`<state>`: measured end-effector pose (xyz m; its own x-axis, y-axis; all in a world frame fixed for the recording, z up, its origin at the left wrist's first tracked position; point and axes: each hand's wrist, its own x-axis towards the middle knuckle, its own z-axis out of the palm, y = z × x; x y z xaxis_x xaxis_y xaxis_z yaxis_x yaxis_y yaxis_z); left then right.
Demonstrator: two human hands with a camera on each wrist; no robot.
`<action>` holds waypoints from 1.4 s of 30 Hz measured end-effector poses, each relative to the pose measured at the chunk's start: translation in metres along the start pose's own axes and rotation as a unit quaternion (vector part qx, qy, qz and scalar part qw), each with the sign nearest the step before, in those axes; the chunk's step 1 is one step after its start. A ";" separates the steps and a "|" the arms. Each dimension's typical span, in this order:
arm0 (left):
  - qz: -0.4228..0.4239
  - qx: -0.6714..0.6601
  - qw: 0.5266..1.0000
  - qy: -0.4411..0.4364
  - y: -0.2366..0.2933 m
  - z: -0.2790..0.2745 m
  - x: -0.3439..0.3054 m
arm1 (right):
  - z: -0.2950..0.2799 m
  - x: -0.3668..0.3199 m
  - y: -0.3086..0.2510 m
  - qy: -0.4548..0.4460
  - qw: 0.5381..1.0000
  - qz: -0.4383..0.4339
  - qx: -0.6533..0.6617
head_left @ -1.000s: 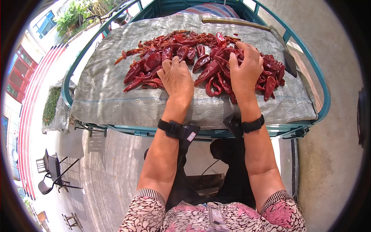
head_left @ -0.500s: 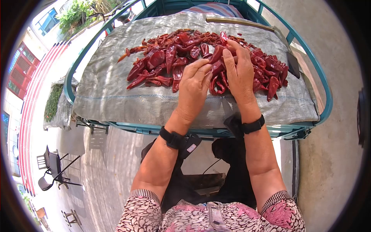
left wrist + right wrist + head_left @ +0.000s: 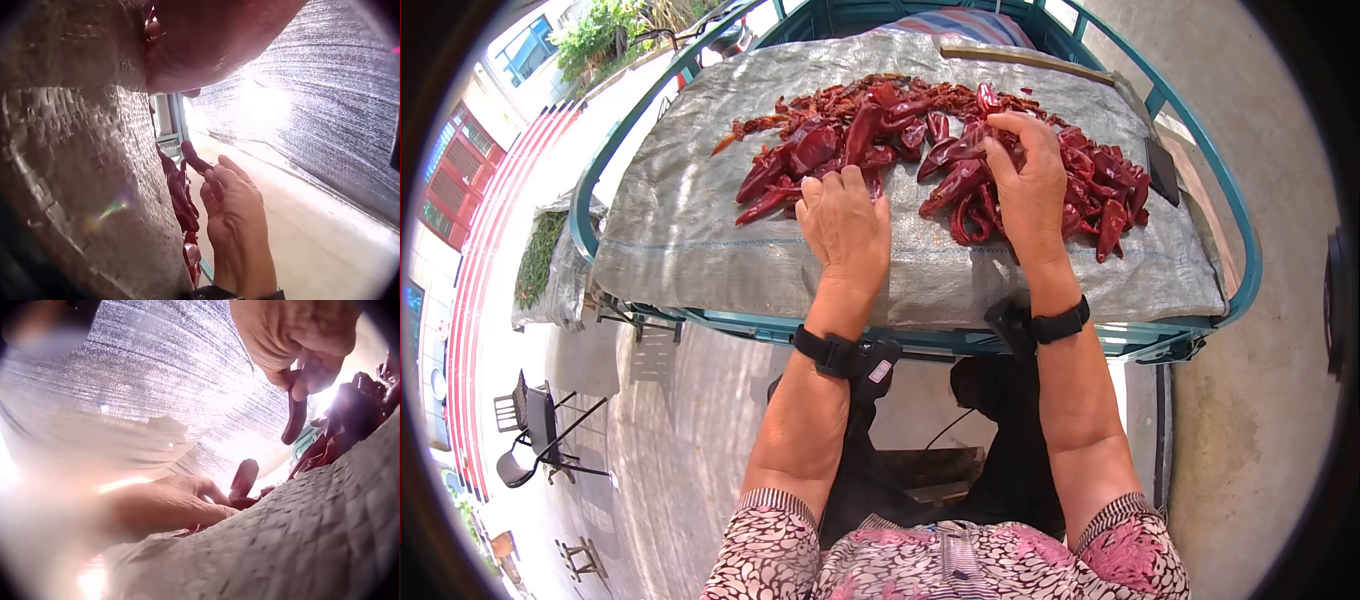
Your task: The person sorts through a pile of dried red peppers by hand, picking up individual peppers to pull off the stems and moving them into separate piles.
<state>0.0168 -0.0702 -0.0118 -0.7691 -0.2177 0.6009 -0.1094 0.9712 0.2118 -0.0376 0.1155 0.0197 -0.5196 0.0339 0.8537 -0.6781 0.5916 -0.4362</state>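
Dried red chili peppers [image 3: 815,150] lie in an arc-shaped heap on a grey woven sheet [image 3: 700,265]. My left hand [image 3: 845,230] reaches down at the front edge of the heap's left part, fingers bent among the peppers. In the right wrist view the left hand [image 3: 165,503] rests low by the sheet, fingertips partly hidden; I cannot tell whether they hold a pepper. My right hand [image 3: 1035,185] is over the heap's right part. The right wrist view shows its thumb and fingers pinching one dark red chili pepper [image 3: 294,419], held above the sheet.
Teal rails [image 3: 1215,170] of a cart frame the sheet on both sides. A wooden strip [image 3: 1030,62] lies along its back, and a dark flat object [image 3: 1162,172] sits near the right edge. Left of the cart are a bag of green stuff [image 3: 540,265] and a folding chair [image 3: 545,430].
My left hand moved right, close to the right hand, then came back to the heap's left part. A pepper appeared at its front edge there. The right hand stays over the right part.
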 end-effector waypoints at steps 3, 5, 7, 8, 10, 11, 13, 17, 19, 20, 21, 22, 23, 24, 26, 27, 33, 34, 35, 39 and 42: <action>0.020 0.000 1.000 -0.010 -0.003 0.003 -0.001 | 0.000 -0.001 -0.001 -0.029 0.996 0.084 0.019; 0.029 -0.023 0.999 0.016 -0.003 0.005 -0.001 | -0.001 -0.001 -0.001 -0.015 0.997 0.079 0.010; 0.029 -0.050 0.997 0.050 -0.001 0.004 -0.001 | -0.002 -0.001 -0.001 -0.009 0.998 0.066 0.007; 0.020 -0.078 0.995 0.060 0.000 0.004 -0.001 | -0.003 0.000 -0.002 -0.010 0.998 0.057 0.010; 0.002 -0.133 0.988 0.080 0.003 0.002 -0.001 | -0.003 0.000 -0.005 -0.025 0.998 0.055 0.011; 0.001 -0.157 0.985 0.077 0.004 -0.001 0.000 | -0.002 -0.001 -0.008 -0.039 0.997 0.063 0.010; 0.000 -0.204 0.976 0.072 0.005 -0.006 0.000 | -0.001 -0.003 -0.016 -0.063 0.996 0.067 0.017; 0.051 -0.333 0.939 0.071 0.010 -0.007 -0.001 | 0.000 -0.004 -0.021 -0.079 0.997 -0.007 -0.005; 0.086 -0.385 0.916 0.070 0.014 -0.008 -0.003 | 0.001 -0.002 -0.015 -0.079 0.992 -0.085 -0.058; 0.098 -0.405 0.908 0.040 0.016 -0.010 -0.004 | 0.001 -0.002 -0.011 -0.125 0.990 -0.064 -0.021; 0.099 -0.406 0.908 0.041 0.017 -0.008 -0.005 | -0.001 -0.001 -0.009 -0.171 0.984 -0.043 0.016; 0.100 -0.407 0.907 0.041 0.017 -0.004 -0.005 | -0.002 -0.001 -0.008 -0.217 0.975 -0.022 0.052; 0.101 -0.408 0.906 0.041 0.018 0.000 -0.006 | -0.003 -0.002 -0.008 -0.230 0.971 0.031 0.062; 0.096 -0.397 0.911 0.049 0.019 0.000 -0.006 | -0.008 0.001 -0.018 -0.243 0.964 0.084 0.072; 0.086 -0.374 0.921 0.066 0.021 0.001 -0.005 | -0.008 0.001 -0.024 -0.199 0.972 0.111 0.064; 0.073 -0.338 0.935 0.077 0.019 0.007 -0.004 | -0.004 -0.001 -0.021 -0.142 0.985 0.084 0.046; 0.070 -0.246 0.965 0.054 0.020 0.012 -0.002 | 0.000 -0.002 -0.006 -0.021 0.999 0.046 -0.007; 0.081 -0.254 0.962 0.059 0.023 0.010 -0.002 | 0.002 -0.002 -0.003 -0.010 0.999 0.028 -0.024; 0.092 -0.263 0.958 0.063 0.026 0.006 -0.003 | 0.004 -0.004 0.000 0.001 0.999 0.011 -0.040; 0.242 -0.335 0.910 -0.039 0.019 -0.009 0.000 | 0.005 -0.005 0.008 -0.006 0.998 0.051 -0.033; 0.271 -0.313 0.900 -0.135 0.012 -0.021 -0.001 | 0.002 -0.007 0.014 -0.006 0.994 0.071 -0.080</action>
<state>0.0296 -0.0600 0.0060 -0.7365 0.3852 0.5560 0.6394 0.6648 0.3863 -0.0449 0.1221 0.0074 -0.6111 0.1169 0.7828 -0.5066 0.7021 -0.5004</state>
